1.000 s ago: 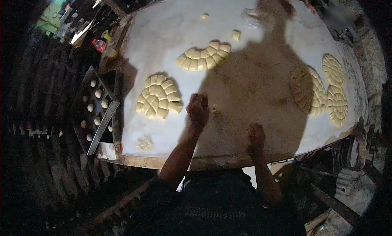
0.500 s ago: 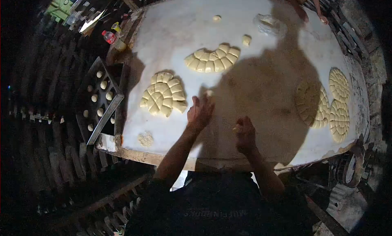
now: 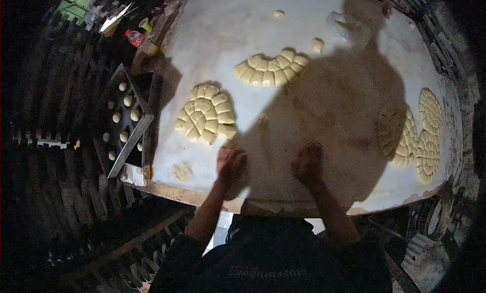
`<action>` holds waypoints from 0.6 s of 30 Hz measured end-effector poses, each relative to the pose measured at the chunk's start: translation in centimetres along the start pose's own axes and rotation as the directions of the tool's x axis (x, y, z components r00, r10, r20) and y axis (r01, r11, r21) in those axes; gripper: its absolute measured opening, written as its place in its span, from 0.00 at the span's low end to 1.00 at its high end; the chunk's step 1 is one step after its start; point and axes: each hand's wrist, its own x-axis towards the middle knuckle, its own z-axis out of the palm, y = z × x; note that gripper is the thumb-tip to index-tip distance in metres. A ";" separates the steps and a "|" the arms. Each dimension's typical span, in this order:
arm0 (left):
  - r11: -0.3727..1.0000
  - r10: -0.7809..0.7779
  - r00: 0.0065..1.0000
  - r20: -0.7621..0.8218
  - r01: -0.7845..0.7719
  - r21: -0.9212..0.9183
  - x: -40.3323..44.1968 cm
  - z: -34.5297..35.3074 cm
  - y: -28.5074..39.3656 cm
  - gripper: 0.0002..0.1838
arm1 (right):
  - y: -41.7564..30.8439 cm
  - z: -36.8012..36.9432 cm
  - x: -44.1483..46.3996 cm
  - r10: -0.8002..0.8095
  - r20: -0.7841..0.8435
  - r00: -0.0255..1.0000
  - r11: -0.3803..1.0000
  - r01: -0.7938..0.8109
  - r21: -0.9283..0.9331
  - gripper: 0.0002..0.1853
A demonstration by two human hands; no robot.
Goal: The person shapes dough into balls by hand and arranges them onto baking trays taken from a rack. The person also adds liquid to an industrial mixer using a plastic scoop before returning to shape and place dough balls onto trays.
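Note:
My left hand is curled low over the table, close below the cut dough round. Its fingers are bent inward and whatever lies under them is hidden. My right hand is also curled, in the dark shadow on the tabletop, with its palm side out of sight. Ahead of the hands, a faint small patch shows at the shadow's edge; I cannot tell whether it is dough. Farther off lies a half ring of cut dough, and a single dough piece is to its right.
A tray with several dough balls stands at the left edge, near a red-labelled bottle. More scored dough rounds lie at the right. Flour crumbs are at front left, a plastic bag at the back. Another person's hand shows at far right.
My left hand has drawn back toward me and its spread fingers have curled. My right hand stays nearby, still curled. The view has shifted slightly, and the other person's hand has moved.

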 end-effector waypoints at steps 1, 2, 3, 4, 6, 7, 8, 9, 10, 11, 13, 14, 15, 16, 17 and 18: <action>0.996 -0.082 0.997 -0.016 0.081 -0.037 1.1 0.7 2.6 0.13 | -2.0 -0.1 0.1 -0.002 0.008 1.000 1.000 0.002 0.001 0.15; 0.985 -0.162 0.986 -0.041 0.158 -0.075 1.8 0.9 4.0 0.12 | -4.1 -0.5 0.5 0.050 0.027 0.998 0.994 -0.052 0.093 0.15; 0.985 -0.160 0.986 -0.056 0.156 -0.076 0.8 0.6 4.5 0.12 | -5.1 -0.9 0.7 0.099 0.042 0.994 0.978 -0.105 0.181 0.16; 0.997 -0.034 0.995 -0.097 0.027 -0.071 -1.4 0.2 5.3 0.10 | -4.8 -0.8 -0.9 0.094 0.029 0.995 0.980 -0.097 0.174 0.16; 0.993 0.092 0.984 -0.152 -0.101 -0.057 -3.4 -0.7 5.2 0.08 | -1.9 0.2 -5.3 -0.238 0.119 0.964 0.942 0.199 0.271 0.17; 0.980 0.191 0.978 -0.079 -0.195 -0.047 -4.2 -2.0 3.9 0.06 | -0.2 -1.1 -4.6 -0.244 0.115 0.963 0.941 0.206 0.269 0.17; 0.958 0.283 0.959 0.003 -0.283 -0.047 -5.3 -3.2 2.6 0.04 | 1.8 -2.4 -4.0 -0.097 0.205 0.974 0.950 0.029 0.311 0.15; 0.973 0.215 0.965 0.148 -0.224 0.051 -5.0 -4.2 1.3 0.05 | 2.4 -3.2 -2.9 0.048 0.306 0.951 0.929 -0.155 0.337 0.14; 0.982 0.177 0.983 0.050 -0.180 0.053 -3.2 -4.9 0.9 0.06 | 2.3 -3.1 -1.1 0.096 0.257 0.962 0.948 -0.167 0.272 0.14; 0.989 0.133 0.990 0.042 -0.135 0.060 -1.0 -5.3 1.2 0.07 | 2.4 -2.6 0.9 0.139 0.199 0.970 0.963 -0.180 0.202 0.14; 0.997 0.020 1.000 -0.024 -0.022 -0.075 2.7 -4.9 2.5 0.08 | -0.4 -0.7 4.5 0.203 -0.039 0.978 0.976 -0.199 0.089 0.11; 0.976 -0.054 0.996 -0.070 0.038 -0.216 3.4 -4.3 3.4 0.09 | -2.2 0.0 4.8 0.227 -0.287 0.931 0.970 -0.241 -0.017 0.10; 0.974 -0.057 0.996 -0.072 0.039 -0.222 2.5 -2.4 3.8 0.09 | -3.5 0.8 4.0 0.223 -0.285 0.932 0.971 -0.239 -0.024 0.10; 0.959 -0.044 0.999 -0.031 0.034 -0.281 1.0 0.3 3.5 0.09 | -4.8 1.7 2.9 0.353 -0.211 0.911 0.934 -0.330 0.138 0.11; 0.939 -0.028 1.000 0.008 0.029 -0.341 -0.8 1.6 3.3 0.10 | -6.1 1.9 1.6 0.466 -0.117 0.877 0.862 -0.420 0.285 0.14; 0.936 -0.027 1.000 -0.004 0.024 -0.350 -2.9 1.4 3.4 0.10 | -6.8 1.2 0.0 0.458 -0.125 0.880 0.869 -0.413 0.273 0.14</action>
